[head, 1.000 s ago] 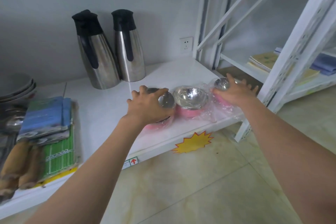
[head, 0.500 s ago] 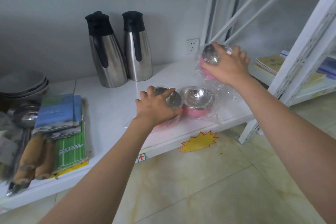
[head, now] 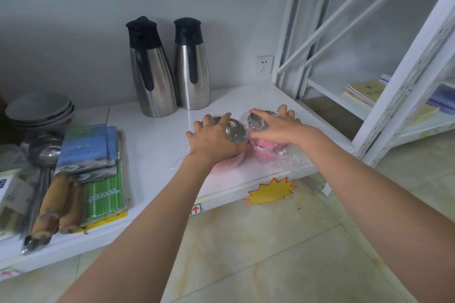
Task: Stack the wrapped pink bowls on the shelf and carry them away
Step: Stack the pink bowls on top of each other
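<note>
Pink bowls with shiny steel insides, each wrapped in clear plastic, sit near the front right of the white shelf [head: 157,145]. My left hand [head: 214,141] grips the left bowl [head: 235,131] from above. My right hand [head: 277,128] holds another wrapped bowl [head: 257,122] pressed down onto the middle bowl [head: 269,149], whose pink side shows beneath. The hands hide most of the bowls.
Two steel thermos jugs [head: 170,69] stand at the back of the shelf. Grey plates [head: 39,109], a ladle [head: 43,152], packs of cloths and green straws [head: 103,189] and rolling pins [head: 53,206] lie at the left. A white rack upright [head: 403,96] rises at the right, with booklets [head: 366,90] behind it.
My right hand has brought its wrapped bowl down from mid-air, leftward, onto the middle bowl. My left hand stays on the left bowl.
</note>
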